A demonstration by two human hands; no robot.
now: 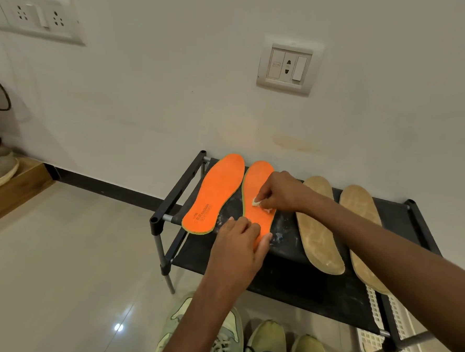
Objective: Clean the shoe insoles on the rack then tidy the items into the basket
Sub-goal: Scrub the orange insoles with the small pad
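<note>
Black rack [170, 188] mid-frame: my left hand [239, 240] presses the thin, floppy orange insole [257, 193] at its heel; right hand [279, 191] pinches a small wipe [256, 202], rubbing mid-sole.

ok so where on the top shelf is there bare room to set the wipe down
Bare black shelf top shows between the right orange insole and the nearer tan insole, though it is dusted with white powder. More lies right of the far tan insole. The gap between the two orange insoles is narrow.
</note>
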